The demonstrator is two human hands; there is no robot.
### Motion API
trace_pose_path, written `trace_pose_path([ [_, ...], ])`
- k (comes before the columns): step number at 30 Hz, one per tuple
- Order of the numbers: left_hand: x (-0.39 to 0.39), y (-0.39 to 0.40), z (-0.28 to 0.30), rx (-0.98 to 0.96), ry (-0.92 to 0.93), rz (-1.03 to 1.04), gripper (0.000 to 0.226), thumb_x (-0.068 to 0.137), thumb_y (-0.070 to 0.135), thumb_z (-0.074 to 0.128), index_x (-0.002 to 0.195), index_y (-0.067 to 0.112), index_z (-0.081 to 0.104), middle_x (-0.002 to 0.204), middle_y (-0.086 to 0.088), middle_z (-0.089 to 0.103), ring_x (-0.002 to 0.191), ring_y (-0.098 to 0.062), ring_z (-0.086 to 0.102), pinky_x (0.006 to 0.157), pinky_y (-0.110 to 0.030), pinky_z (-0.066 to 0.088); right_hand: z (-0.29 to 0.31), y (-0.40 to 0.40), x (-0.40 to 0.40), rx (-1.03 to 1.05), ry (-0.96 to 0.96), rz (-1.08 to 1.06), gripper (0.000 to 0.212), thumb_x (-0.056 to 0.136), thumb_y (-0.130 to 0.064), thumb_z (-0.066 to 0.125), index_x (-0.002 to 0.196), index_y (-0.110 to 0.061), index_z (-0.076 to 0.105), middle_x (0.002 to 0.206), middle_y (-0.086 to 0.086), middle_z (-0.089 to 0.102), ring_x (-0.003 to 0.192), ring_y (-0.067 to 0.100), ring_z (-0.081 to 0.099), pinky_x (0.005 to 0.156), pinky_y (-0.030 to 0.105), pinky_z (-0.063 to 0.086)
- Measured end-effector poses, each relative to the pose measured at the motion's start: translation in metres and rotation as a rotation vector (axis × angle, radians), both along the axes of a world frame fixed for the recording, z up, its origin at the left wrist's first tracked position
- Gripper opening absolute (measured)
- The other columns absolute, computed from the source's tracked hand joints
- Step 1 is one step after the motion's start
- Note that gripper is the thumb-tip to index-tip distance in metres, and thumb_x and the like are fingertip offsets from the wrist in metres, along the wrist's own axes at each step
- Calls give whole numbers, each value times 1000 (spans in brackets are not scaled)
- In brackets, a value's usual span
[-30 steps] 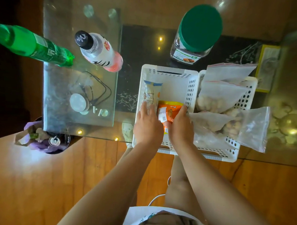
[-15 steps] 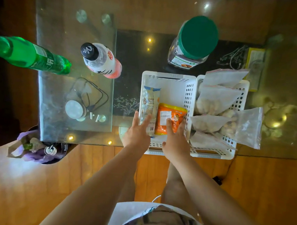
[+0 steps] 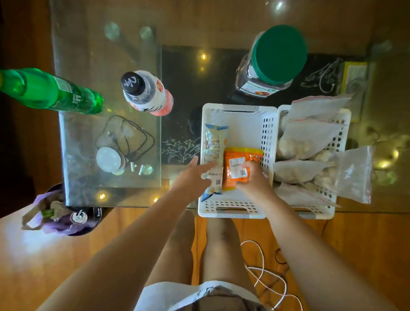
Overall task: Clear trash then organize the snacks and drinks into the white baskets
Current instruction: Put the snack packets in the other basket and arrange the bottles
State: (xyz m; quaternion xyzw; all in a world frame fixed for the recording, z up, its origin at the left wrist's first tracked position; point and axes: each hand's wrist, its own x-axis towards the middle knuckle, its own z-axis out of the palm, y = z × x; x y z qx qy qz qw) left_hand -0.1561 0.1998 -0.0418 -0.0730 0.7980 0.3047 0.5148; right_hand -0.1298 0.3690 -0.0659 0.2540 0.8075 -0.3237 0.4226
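Both hands have slid back toward the near rim of the left basket (image 3: 239, 108) since the earlier pictures, where they lay flat over the two packets. Seen from the head camera, the left hand (image 3: 191, 178) now lies with fingers spread and straight, its fingertips touching the near end of the pale packet (image 3: 214, 153), which runs along the basket's left wall. The right hand (image 3: 252, 181) has curled fingers and pinches the near right edge of the orange packet (image 3: 240, 167), which lies just beside the pale one, touching it, toward the basket's middle. My reading is that the two snacks are being squared up side by side, so this basket's far half stays free for more.

The right basket (image 3: 342, 114) stands against the left one at the table's near edge and holds clear bags (image 3: 303, 140) of snacks, one hanging over its right wall. Not yet basketed are the green bottle (image 3: 51, 92) and the pink bottle (image 3: 148, 94) at the table's left side, well apart from both hands, and the jar (image 3: 271, 62) just beyond the left basket's far rim. A bin (image 3: 62, 216) with trash sits on the floor by the near left corner.
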Motion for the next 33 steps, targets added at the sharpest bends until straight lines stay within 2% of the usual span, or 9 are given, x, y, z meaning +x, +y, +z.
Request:
trace_pose_path([
  [3,-19,-9,26,-5,110,154,44,91,20,53,134,31,48,152,-4,33,106,-19,58,59,-13,42,13,5,-11,-27,-112,160,50,85,-20,60,132,-15,42,139,12,38,124,25,43,92,27,36],
  [6,-42,-29,53,83,85,572,33,91,19,55,124,15,58,123,-10,61,106,-24,58,85,-32,47,41,9,-32,-4,-100,260,45,88,-27,55,130,-14,47,138,8,45,117,23,53,92,28,42],
  [9,-60,-51,78,45,108,891,28,87,14,61,114,12,57,96,-5,61,93,-23,58,86,-37,46,77,16,-67,126,182,209,27,89,-27,55,113,-16,57,115,6,63,95,21,62,77,30,48],
  [12,-74,-65,96,46,238,1043,64,81,13,69,136,22,37,119,-3,52,105,-19,55,97,-44,46,106,25,-109,219,550,71,14,87,-20,57,99,-16,61,97,7,66,83,20,59,57,18,36],
  [16,-91,-71,108,92,400,904,69,79,18,73,136,34,38,138,2,42,125,-21,47,106,-47,39,119,29,-159,241,829,119,45,77,-23,69,117,-16,51,127,11,47,116,26,47,83,19,41],
  [19,-101,-68,108,16,452,768,45,83,20,67,124,26,50,114,6,53,114,-24,56,99,-49,46,109,31,-187,290,622,298,86,68,-36,77,139,-30,29,153,12,14,141,32,12,107,52,28],
  [22,-104,-67,104,-28,484,691,36,86,18,63,120,23,52,108,4,57,107,-34,59,94,-50,48,91,31,-201,252,392,349,105,65,-40,80,143,-41,11,157,9,-9,143,35,-8,108,65,20],
  [28,-97,-74,93,-81,580,600,35,86,15,61,119,25,53,103,7,54,88,-23,56,85,-39,51,76,29,-199,331,541,393,95,65,-26,80,141,-37,25,144,11,23,129,35,28,87,48,46],
  [33,-95,-78,92,-58,630,539,32,83,12,63,113,23,59,98,6,56,88,-17,53,77,-24,42,101,15,-177,372,799,529,90,60,-22,80,137,-31,34,140,13,32,125,36,32,79,45,48],
])
